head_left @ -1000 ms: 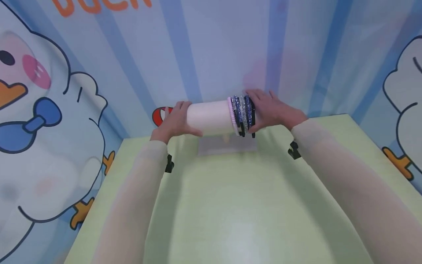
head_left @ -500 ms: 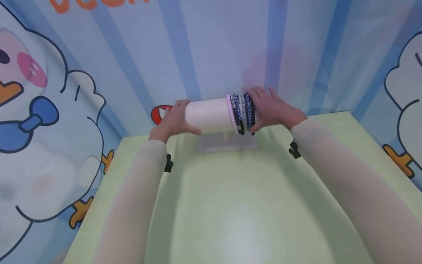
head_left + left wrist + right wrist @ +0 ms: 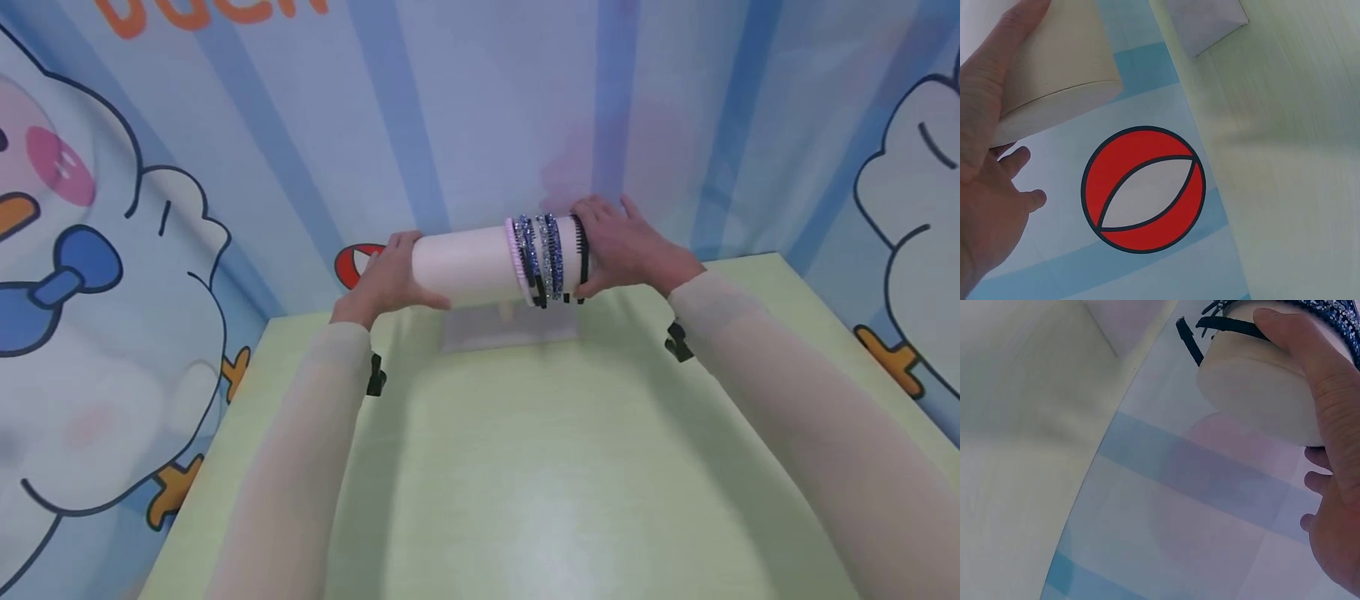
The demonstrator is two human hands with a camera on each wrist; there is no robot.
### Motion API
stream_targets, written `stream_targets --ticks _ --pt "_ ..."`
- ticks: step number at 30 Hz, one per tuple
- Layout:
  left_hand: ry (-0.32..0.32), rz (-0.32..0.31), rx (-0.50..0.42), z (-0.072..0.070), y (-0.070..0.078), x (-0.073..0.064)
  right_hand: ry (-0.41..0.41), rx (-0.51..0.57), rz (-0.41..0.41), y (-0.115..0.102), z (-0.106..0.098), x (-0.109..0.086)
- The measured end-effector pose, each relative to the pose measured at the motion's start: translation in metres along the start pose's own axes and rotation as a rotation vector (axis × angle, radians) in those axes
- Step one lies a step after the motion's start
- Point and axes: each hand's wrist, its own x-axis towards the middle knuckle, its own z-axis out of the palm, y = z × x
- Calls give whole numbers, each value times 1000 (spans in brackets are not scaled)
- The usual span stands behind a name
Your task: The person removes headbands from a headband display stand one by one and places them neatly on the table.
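Bracelet display cylinder [image 3: 467,268], white, mounted on a short post [image 3: 507,312] above a flat rectangular base [image 3: 480,335] near the rear edge of the pale green surface [image 3: 517,442]. Its long axis lies close to horizontal, running left to right across the head view and roughly along that rear edge, the right end appearing slightly higher there. One flat end face shows in each wrist view.

Left hand [image 3: 386,279]: grasping the cylinder's left end, thumb laid along the near side; in the left wrist view some fingertips project past the end rim. Right hand [image 3: 630,250]: at the opposite end, fingers over the top and thumb lower down, grasping a black band [image 3: 582,254] that encircles the cylinder there; the right wrist view shows the thumb tip on this band and dark loose ends beside it.

Further inward, a lilac bracelet [image 3: 517,260] and glittering blue bracelets [image 3: 556,254] ring the cylinder crosswise to its axis, a narrow white strip separating them from the black band. Behind stands a blue striped backdrop [image 3: 510,125] printed with a red-and-white ball [image 3: 1143,189].
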Motion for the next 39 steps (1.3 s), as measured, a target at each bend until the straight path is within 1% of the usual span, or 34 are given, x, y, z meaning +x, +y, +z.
stream_targets --ticks 6,11,15,18,22,29,34,39 --pt "3 -9 -24 -1 0 -3 18 5 36 8 1 -9" --pt "-2 -21 -28 -2 0 -5 5 -3 78 15 -3 -22" --pt "6 -17 -30 -5 -1 -5 -39 -11 113 21 -7 -30" --pt "12 -20 -33 -7 -1 -5 -95 -23 133 26 -5 -34" --pt "8 -26 -38 -8 0 -4 -165 -38 145 28 4 -38" --pt "7 -19 -31 -3 -2 -2 -251 -7 190 23 19 -40" --pt "12 -8 -22 -3 -3 -2 -292 -31 221 20 29 -40" --pt "10 -15 -23 -3 -3 -4 -314 -32 228 17 47 -41"
